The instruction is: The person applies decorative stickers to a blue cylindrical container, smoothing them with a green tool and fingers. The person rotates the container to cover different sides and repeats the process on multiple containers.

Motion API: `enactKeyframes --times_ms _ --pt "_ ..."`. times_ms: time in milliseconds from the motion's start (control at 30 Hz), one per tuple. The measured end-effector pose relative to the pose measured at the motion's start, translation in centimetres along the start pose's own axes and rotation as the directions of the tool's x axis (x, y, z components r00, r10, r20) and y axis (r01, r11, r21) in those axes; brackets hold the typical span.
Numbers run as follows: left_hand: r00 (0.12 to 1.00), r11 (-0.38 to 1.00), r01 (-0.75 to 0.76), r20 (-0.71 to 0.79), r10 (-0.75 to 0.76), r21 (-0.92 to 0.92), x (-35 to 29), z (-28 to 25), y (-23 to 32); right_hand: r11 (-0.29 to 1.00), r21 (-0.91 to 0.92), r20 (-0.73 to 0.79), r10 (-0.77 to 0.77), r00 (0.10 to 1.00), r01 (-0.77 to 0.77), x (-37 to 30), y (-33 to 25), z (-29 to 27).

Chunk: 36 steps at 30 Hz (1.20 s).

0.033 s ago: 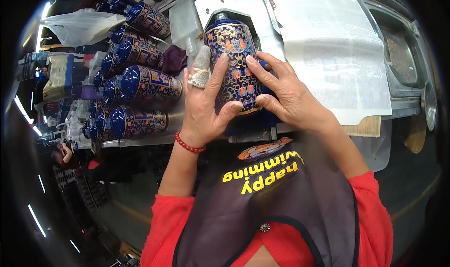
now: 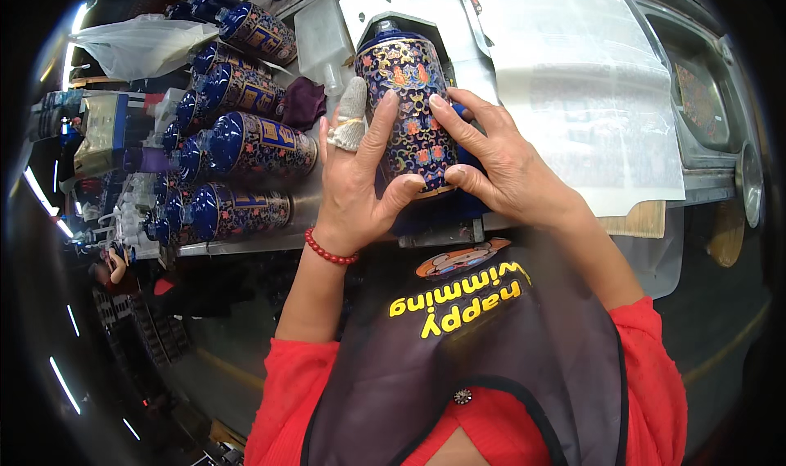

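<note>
A dark blue bottle [image 2: 407, 97] with a colourful floral-patterned wrap lies on its back in a grey cradle [image 2: 442, 40], its neck pointing away from me. My left hand [image 2: 356, 167] rests along the bottle's left side, thumb and index finger spread and touching the wrap. One of its fingers wears a whitish fabric finger cover [image 2: 350, 106], and a red bead bracelet [image 2: 329, 251] circles the wrist. On the bottle's right side my right hand [image 2: 512, 163] lies with fingers apart, fingertips and thumb on the pattern. The bottle's underside is hidden.
Several similar blue bottles [image 2: 264, 143] lie in rows to the left. A dark purple cloth [image 2: 304, 103] and a clear plastic container [image 2: 322, 36] sit between them and the cradle. White translucent sheets [image 2: 581, 97] cover the right side, beside a metal tray [image 2: 696, 97].
</note>
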<state>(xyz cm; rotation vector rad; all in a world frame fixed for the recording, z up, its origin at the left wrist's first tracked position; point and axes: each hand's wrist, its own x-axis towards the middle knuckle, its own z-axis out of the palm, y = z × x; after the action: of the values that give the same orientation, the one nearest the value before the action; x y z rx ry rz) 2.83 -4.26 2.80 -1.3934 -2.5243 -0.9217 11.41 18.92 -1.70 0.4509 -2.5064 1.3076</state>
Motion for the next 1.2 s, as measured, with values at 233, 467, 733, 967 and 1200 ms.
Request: enactKeyframes --times_ms 233,467,733,967,1200 --pt "0.999 0.999 -0.038 -0.016 0.039 0.039 0.11 -0.04 0.04 0.998 -0.030 -0.024 -0.050 0.998 0.049 -0.10 0.25 0.25" --pt "1.000 0.998 -0.014 -0.004 0.014 0.060 0.03 0.00 0.21 0.998 -0.037 -0.035 -0.059 0.998 0.058 -0.09 0.26 0.31" --pt "0.999 0.998 -0.037 -0.001 0.037 0.055 0.11 -0.07 0.03 0.999 -0.014 -0.040 -0.043 0.998 0.042 -0.20 0.41 0.40" --pt "0.999 0.998 -0.038 -0.005 0.038 0.052 0.04 0.00 0.15 0.999 -0.011 -0.039 -0.040 0.998 0.040 -0.22 0.46 0.49" --pt "0.999 0.996 -0.047 0.000 0.048 0.072 0.15 -0.07 0.37 0.999 -0.025 -0.049 -0.035 0.998 0.034 -0.02 0.14 0.48"
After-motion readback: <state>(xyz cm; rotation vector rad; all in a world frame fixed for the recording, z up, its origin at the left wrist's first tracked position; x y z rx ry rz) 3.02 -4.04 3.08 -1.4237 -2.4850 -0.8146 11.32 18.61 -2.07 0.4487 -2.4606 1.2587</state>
